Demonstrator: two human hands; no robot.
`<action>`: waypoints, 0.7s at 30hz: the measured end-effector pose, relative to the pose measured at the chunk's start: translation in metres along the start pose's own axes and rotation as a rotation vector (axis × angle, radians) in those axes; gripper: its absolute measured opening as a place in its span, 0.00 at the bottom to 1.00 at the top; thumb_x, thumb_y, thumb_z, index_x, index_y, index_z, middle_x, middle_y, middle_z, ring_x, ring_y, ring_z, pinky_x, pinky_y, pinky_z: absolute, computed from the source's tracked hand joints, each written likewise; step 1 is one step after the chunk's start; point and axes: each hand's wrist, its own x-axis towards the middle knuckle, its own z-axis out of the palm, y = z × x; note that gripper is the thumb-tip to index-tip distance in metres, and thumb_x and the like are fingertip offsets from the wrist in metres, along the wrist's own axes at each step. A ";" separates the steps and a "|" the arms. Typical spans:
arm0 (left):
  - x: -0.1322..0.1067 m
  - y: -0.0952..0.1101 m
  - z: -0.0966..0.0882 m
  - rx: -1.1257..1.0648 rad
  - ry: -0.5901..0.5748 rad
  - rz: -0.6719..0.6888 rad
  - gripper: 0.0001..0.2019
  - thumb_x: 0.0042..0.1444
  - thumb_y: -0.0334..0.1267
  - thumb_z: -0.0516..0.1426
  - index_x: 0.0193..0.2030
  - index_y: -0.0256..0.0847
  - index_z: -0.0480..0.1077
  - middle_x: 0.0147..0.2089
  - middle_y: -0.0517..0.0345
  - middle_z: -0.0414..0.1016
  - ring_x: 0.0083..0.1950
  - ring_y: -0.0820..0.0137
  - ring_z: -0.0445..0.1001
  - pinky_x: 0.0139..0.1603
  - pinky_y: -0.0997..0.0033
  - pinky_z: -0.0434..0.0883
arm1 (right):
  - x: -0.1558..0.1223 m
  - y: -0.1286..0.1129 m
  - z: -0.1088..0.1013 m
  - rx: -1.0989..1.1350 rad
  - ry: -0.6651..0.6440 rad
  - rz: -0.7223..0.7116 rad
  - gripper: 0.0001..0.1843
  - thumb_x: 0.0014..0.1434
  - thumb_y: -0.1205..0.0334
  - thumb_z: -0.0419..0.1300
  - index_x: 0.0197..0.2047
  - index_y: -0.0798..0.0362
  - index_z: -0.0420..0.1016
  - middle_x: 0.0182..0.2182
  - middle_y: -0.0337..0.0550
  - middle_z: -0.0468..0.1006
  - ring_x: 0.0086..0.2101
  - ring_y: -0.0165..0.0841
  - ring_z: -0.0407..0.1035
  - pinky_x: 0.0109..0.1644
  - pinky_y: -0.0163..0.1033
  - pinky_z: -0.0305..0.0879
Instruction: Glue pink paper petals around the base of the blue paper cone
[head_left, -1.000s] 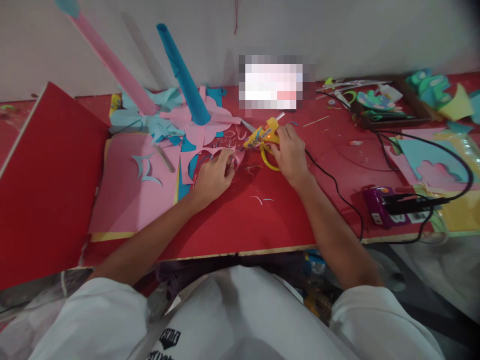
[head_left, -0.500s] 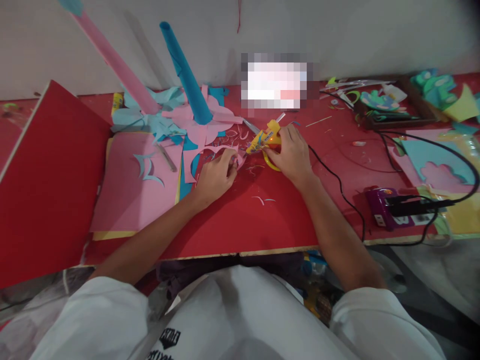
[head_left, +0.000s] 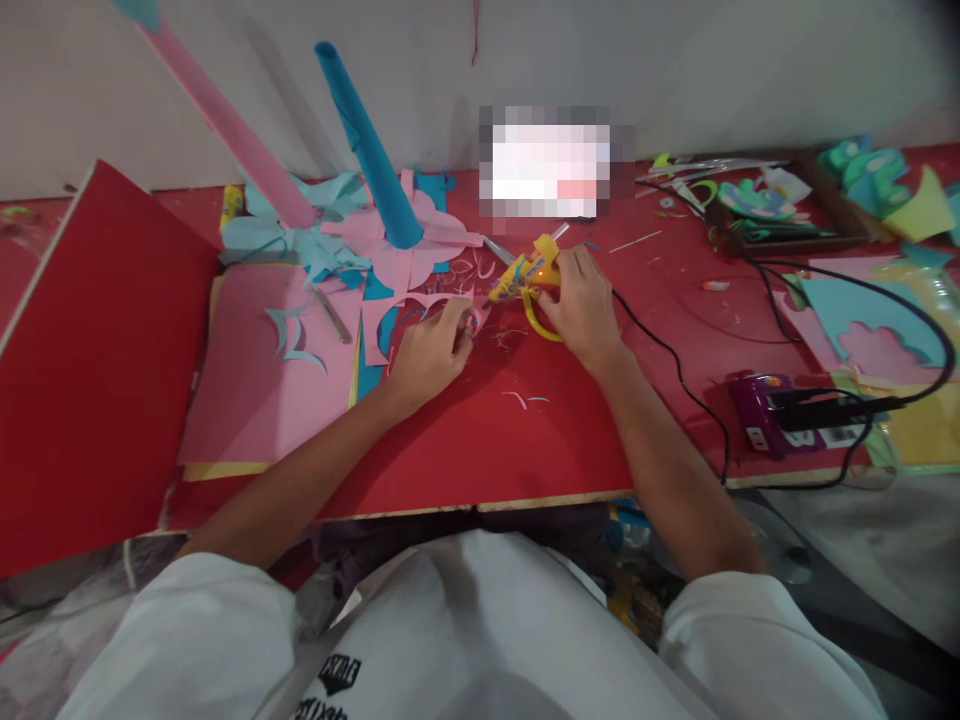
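Note:
A yellow hot glue gun (head_left: 534, 268) is gripped in my right hand (head_left: 586, 305), its nozzle pointing left and down. My left hand (head_left: 433, 345) is closed, with finger and thumb pinching a small pink paper piece (head_left: 481, 316) just under the nozzle. Whether the nozzle touches the paper I cannot tell. A pink cut-out sheet (head_left: 373, 338) with round holes lies beside my left hand. Behind it, a blue paper cone (head_left: 371, 150) stands tilted on a pink flower-shaped paper base (head_left: 442, 222).
A pink paper tube (head_left: 225, 120) leans at the back left, near a standing red board (head_left: 112, 370). A cutter knife (head_left: 330, 315) rests on pink sheets (head_left: 255, 420). The glue gun's cord (head_left: 679, 370) crosses toward a purple box (head_left: 757, 415). A brown tray (head_left: 810, 240) sits back right.
The glue gun's body has tilted up slightly in my right hand, and more of its yellow handle shows. My left hand stays nearly where it was.

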 end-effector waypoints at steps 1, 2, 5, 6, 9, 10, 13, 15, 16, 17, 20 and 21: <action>0.000 0.001 -0.001 0.003 -0.005 -0.003 0.12 0.67 0.30 0.54 0.55 0.42 0.68 0.42 0.53 0.84 0.39 0.65 0.82 0.36 0.67 0.69 | 0.000 0.002 -0.002 -0.002 0.000 0.002 0.13 0.68 0.63 0.62 0.55 0.50 0.70 0.53 0.55 0.74 0.59 0.53 0.70 0.65 0.66 0.69; 0.000 0.001 -0.001 0.006 -0.009 -0.007 0.12 0.67 0.31 0.54 0.55 0.42 0.68 0.43 0.52 0.84 0.40 0.64 0.82 0.36 0.67 0.69 | -0.001 0.004 -0.004 -0.003 -0.002 0.004 0.13 0.68 0.63 0.62 0.55 0.50 0.70 0.53 0.55 0.74 0.58 0.53 0.70 0.65 0.65 0.70; 0.000 0.002 -0.002 0.009 -0.005 -0.012 0.11 0.69 0.32 0.54 0.56 0.42 0.68 0.45 0.52 0.84 0.41 0.64 0.83 0.37 0.67 0.70 | -0.002 0.006 -0.009 -0.007 -0.017 -0.001 0.14 0.67 0.65 0.63 0.54 0.49 0.70 0.52 0.53 0.74 0.57 0.51 0.71 0.63 0.62 0.71; -0.001 0.002 -0.001 0.007 -0.004 -0.011 0.11 0.69 0.33 0.54 0.56 0.42 0.68 0.45 0.52 0.84 0.42 0.64 0.83 0.37 0.68 0.70 | -0.003 0.007 -0.010 -0.008 -0.021 -0.006 0.13 0.66 0.65 0.63 0.54 0.49 0.71 0.52 0.53 0.75 0.56 0.51 0.71 0.63 0.61 0.72; -0.001 0.000 0.001 0.002 -0.006 -0.002 0.10 0.70 0.33 0.54 0.56 0.42 0.67 0.44 0.53 0.84 0.41 0.65 0.83 0.37 0.68 0.69 | -0.004 0.006 -0.014 -0.007 -0.037 -0.030 0.13 0.66 0.67 0.62 0.52 0.49 0.71 0.50 0.51 0.75 0.54 0.49 0.72 0.61 0.57 0.73; -0.002 0.000 0.001 0.001 -0.004 0.002 0.10 0.70 0.33 0.54 0.56 0.42 0.67 0.44 0.53 0.84 0.41 0.64 0.83 0.37 0.68 0.69 | -0.004 0.006 -0.014 -0.008 -0.045 -0.038 0.12 0.66 0.67 0.62 0.52 0.49 0.71 0.50 0.51 0.76 0.54 0.48 0.72 0.61 0.57 0.73; -0.002 -0.002 0.003 0.006 0.002 0.022 0.10 0.71 0.34 0.53 0.56 0.41 0.67 0.43 0.52 0.84 0.41 0.64 0.83 0.37 0.68 0.69 | -0.005 0.007 -0.016 -0.012 -0.073 -0.068 0.11 0.66 0.67 0.61 0.51 0.48 0.71 0.49 0.51 0.76 0.54 0.49 0.72 0.61 0.57 0.73; -0.002 -0.003 0.003 0.019 0.003 0.044 0.10 0.71 0.34 0.52 0.57 0.41 0.66 0.43 0.52 0.83 0.41 0.64 0.82 0.36 0.68 0.69 | -0.005 0.008 -0.017 -0.013 -0.080 -0.092 0.11 0.66 0.67 0.60 0.51 0.48 0.71 0.49 0.51 0.76 0.54 0.49 0.72 0.60 0.57 0.73; -0.003 -0.003 0.003 0.026 0.002 0.054 0.10 0.71 0.35 0.52 0.57 0.41 0.66 0.44 0.51 0.83 0.41 0.63 0.82 0.36 0.68 0.69 | -0.005 0.008 -0.017 -0.014 -0.079 -0.104 0.10 0.66 0.67 0.60 0.51 0.48 0.71 0.48 0.51 0.76 0.54 0.49 0.72 0.60 0.57 0.73; -0.003 -0.002 0.003 0.032 -0.003 0.061 0.10 0.72 0.35 0.51 0.57 0.41 0.66 0.45 0.50 0.83 0.42 0.63 0.83 0.37 0.67 0.69 | -0.005 0.008 -0.017 -0.016 -0.077 -0.114 0.11 0.66 0.67 0.59 0.51 0.48 0.71 0.48 0.51 0.76 0.54 0.50 0.72 0.60 0.57 0.73; -0.002 0.001 0.000 0.051 -0.042 0.069 0.10 0.72 0.36 0.51 0.56 0.41 0.66 0.45 0.50 0.83 0.44 0.61 0.83 0.38 0.67 0.69 | -0.005 0.007 -0.016 -0.038 -0.081 -0.133 0.11 0.65 0.66 0.61 0.51 0.49 0.71 0.48 0.52 0.76 0.53 0.51 0.72 0.59 0.58 0.73; -0.002 0.002 -0.001 0.062 -0.063 0.068 0.10 0.72 0.36 0.51 0.56 0.41 0.66 0.45 0.50 0.83 0.43 0.61 0.83 0.38 0.67 0.69 | -0.004 0.007 -0.016 -0.050 -0.087 -0.134 0.12 0.65 0.65 0.62 0.51 0.49 0.71 0.48 0.53 0.76 0.53 0.52 0.72 0.59 0.59 0.73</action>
